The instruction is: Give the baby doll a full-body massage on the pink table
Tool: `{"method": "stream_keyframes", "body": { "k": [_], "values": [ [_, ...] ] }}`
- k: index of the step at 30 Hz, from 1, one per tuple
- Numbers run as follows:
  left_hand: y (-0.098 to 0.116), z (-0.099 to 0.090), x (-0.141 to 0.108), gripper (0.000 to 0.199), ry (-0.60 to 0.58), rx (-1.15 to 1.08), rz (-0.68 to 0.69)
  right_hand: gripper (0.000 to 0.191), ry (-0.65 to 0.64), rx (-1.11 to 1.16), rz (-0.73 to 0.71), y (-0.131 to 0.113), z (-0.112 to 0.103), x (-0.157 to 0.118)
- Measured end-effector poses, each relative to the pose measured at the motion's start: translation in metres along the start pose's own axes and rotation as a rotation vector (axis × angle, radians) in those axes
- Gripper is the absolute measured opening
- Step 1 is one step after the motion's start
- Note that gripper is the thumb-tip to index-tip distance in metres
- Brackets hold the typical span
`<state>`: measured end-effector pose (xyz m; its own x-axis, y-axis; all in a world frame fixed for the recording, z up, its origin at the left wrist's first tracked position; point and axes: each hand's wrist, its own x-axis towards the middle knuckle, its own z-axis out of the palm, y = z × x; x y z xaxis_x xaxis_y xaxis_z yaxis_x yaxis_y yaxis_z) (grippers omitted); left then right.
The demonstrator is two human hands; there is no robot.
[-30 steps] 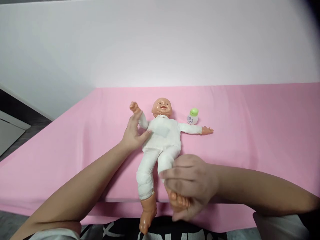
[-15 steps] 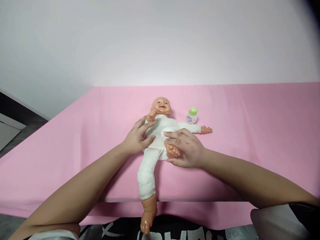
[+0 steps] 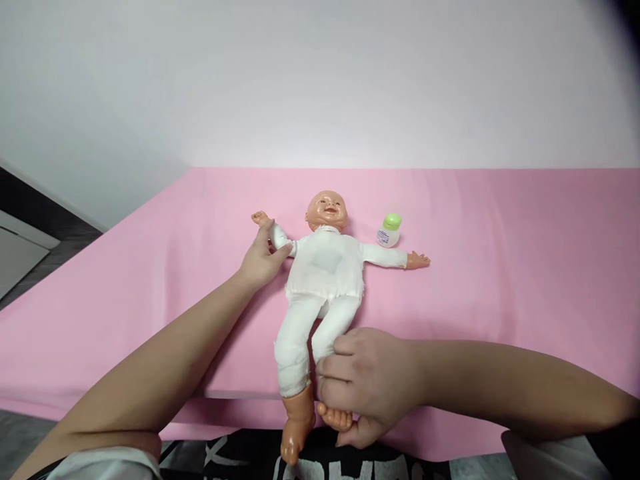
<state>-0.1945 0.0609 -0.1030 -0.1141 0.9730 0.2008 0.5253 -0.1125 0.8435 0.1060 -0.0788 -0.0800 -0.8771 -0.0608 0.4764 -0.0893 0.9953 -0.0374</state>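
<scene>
The doll [image 3: 325, 267] lies face up on the pink cloth [image 3: 475, 287] over the counter, between the two hands, its head toward the wall [image 3: 350, 80] and its feet toward the person. The left hand [image 3: 265, 257] is up beside the doll's chest, thumb and fingers curled around the arm on that side, the small fist poking out beyond the fingers. The right hand [image 3: 370, 383] is lower down, near the counter's front edge, its fingers wrapped over the lower part of the nearer leg; the toes show just under the fingers, next to the thumb. The other leg lies straight and untouched between the hands, its foot reaching past the edge. The doll's other arm stretches out flat, well apart from both hands. Just beyond that arm stands a bottle [image 3: 389, 231] with a green cap.
</scene>
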Motion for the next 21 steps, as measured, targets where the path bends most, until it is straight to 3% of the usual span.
{"method": "stream_keyframes", "body": {
  "k": [3,6,9,11,17,21],
  "values": [
    [0.003,0.001,-0.006,0.092,-0.02,0.045,0.2,0.047,0.043,-0.012,0.0,-0.001,0.001,0.001],
    [0.012,0.001,-0.015,0.088,-0.055,0.166,0.445,0.051,0.259,0.007,0.057,0.005,-0.014,-0.002],
    [0.023,0.001,-0.023,0.087,-0.181,0.252,0.6,0.056,0.431,0.015,0.159,0.017,-0.031,-0.008],
    [0.027,0.002,-0.025,0.081,-0.276,0.272,0.672,0.061,0.471,-0.044,0.233,0.029,-0.036,-0.013],
    [0.029,0.003,-0.026,0.065,-0.324,0.323,0.721,0.055,0.446,-0.225,0.485,0.066,-0.024,-0.022],
    [0.031,0.001,-0.026,0.065,-0.285,0.276,0.666,0.056,0.502,-0.259,0.441,0.067,-0.026,-0.02]
  ]
}}
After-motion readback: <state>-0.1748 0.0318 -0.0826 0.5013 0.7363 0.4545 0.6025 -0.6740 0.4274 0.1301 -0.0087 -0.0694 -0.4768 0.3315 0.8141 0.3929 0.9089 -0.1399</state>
